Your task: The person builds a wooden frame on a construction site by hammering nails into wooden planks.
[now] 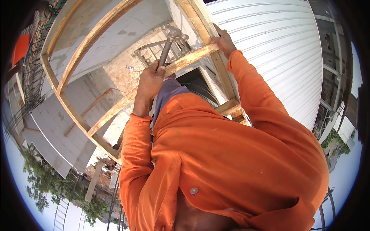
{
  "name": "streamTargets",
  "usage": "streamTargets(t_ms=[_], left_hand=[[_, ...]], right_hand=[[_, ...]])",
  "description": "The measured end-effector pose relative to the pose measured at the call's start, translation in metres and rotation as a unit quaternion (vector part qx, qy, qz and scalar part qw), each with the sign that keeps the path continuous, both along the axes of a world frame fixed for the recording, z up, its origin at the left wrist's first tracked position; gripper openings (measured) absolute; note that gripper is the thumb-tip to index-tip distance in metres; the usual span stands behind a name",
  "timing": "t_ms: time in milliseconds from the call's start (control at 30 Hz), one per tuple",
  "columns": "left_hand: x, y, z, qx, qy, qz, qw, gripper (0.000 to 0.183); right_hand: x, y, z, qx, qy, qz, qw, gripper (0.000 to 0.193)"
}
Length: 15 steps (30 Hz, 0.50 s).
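My left hand [149,85] is wrapped around the handle of a claw hammer [166,50], whose metal head points up and away from me. The hand is beside a wooden crossbar [192,57] of an open timber frame. At the crossbar's right end, my right hand [224,43] grips a long side beam [220,71] where the two pieces meet. Some of its fingers are hidden behind the wood. Both my arms are in orange sleeves.
Below the frame lies a dirt-covered floor [117,71] between grey walls, with a wooden ladder-like stand [148,52]. White corrugated sheeting [273,50] spreads to the right. Steel rebar cages [34,73] run along the far left. Curved wooden ribs [83,50] extend at the upper left.
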State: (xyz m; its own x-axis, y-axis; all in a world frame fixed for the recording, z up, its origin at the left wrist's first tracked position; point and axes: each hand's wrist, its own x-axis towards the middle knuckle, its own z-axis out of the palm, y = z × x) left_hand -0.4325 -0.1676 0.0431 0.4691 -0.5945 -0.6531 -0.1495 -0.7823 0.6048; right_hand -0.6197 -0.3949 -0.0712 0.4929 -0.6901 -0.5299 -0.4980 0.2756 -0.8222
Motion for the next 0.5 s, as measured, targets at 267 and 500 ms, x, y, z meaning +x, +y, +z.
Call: streamTargets(t_ms=[267, 500], left_hand=[[-0.014, 0.049, 0.010, -0.042, -0.113, -0.021, 0.993, 0.036], [-0.023, 0.163, 0.038, -0.016, -0.238, 0.175, 0.955, 0.025]], right_hand=[[-0.004, -0.006, -0.017, -0.005, -0.003, 0.007, 1.000, 0.073], [0.035, 0.051, 0.019, -0.557, 0.074, 0.089, 0.822, 0.071]])
